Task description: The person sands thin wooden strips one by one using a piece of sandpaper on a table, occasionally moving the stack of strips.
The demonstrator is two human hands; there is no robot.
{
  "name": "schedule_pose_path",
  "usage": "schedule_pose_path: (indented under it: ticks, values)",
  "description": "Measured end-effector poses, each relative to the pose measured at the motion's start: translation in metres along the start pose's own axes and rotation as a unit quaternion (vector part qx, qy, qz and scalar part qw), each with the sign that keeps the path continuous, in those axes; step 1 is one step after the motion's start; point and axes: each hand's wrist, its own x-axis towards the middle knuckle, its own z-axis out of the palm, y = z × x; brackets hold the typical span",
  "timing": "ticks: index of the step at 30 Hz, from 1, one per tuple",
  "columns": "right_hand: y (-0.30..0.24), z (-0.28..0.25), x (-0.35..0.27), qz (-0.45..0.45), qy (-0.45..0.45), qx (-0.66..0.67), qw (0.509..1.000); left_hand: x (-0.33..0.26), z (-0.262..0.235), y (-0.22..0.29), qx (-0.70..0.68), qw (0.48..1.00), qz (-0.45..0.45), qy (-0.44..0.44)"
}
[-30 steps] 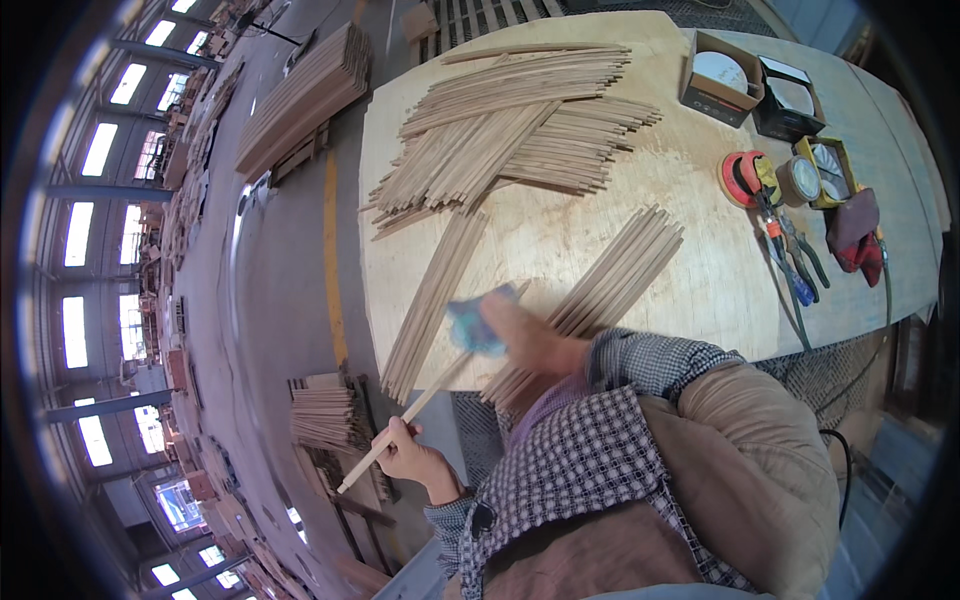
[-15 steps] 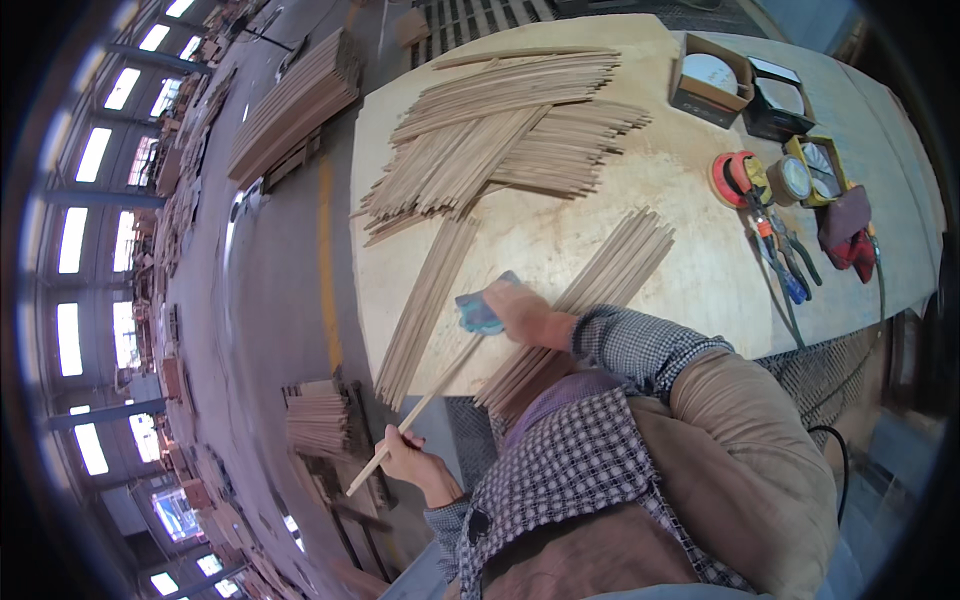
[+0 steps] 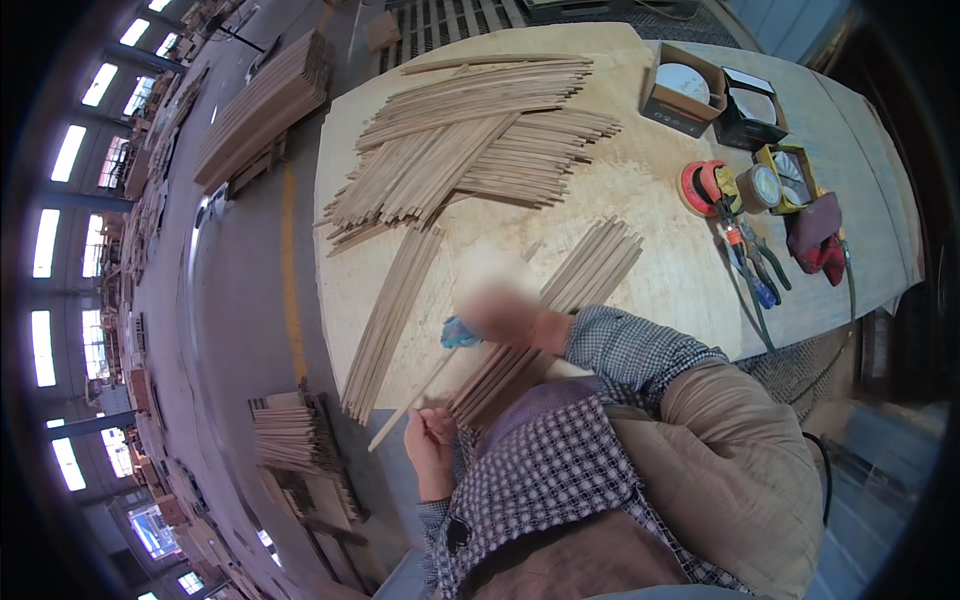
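Observation:
My left hand [image 3: 432,440] grips one end of a thin wooden strip [image 3: 412,398] at the near edge of the plywood table [image 3: 650,200]. My right hand [image 3: 505,312] holds a small blue pad [image 3: 458,333] pressed on that strip farther along it. A row of similar strips [image 3: 390,315] lies just left of the hands, and another bundle [image 3: 565,300] lies under my right forearm.
A large fan of strips [image 3: 480,140] covers the far table. Two open boxes [image 3: 715,95], tape rolls [image 3: 735,185], pliers [image 3: 755,265] and a red cloth [image 3: 815,240] sit at right. Stacks of wood [image 3: 295,440] stand on the floor at left.
My right hand with the blue pad has slid along the strip, now sitting a little farther from my left hand. The left hand stays at the strip's end.

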Motion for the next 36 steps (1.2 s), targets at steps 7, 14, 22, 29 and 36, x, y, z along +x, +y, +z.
schedule_pose_path:
  ticks: [7, 14, 22, 29, 36]
  values:
    - [0.035, -0.019, -0.014, -0.049, -0.039, -0.004, 0.998, 0.010, 0.029, -0.005, 0.510, 0.828, 0.232, -0.007]
    - [0.040, -0.017, -0.036, -0.013, -0.004, 0.030, 0.999, 0.041, 0.022, -0.026, 0.719, 0.575, 0.366, -0.134]
    - [0.043, -0.041, -0.059, 0.017, -0.051, 0.061, 0.997, 0.055, 0.020, -0.041, 0.717, 0.578, 0.357, -0.157]
    - [0.026, -0.055, -0.055, 0.115, -0.028, 0.194, 0.974, 0.053, 0.023, -0.054, 0.694, 0.583, 0.364, -0.214]
    - [0.028, -0.021, -0.078, 0.052, -0.150, 0.078, 0.984, 0.038, 0.023, -0.048, 0.695, 0.582, 0.355, -0.228]
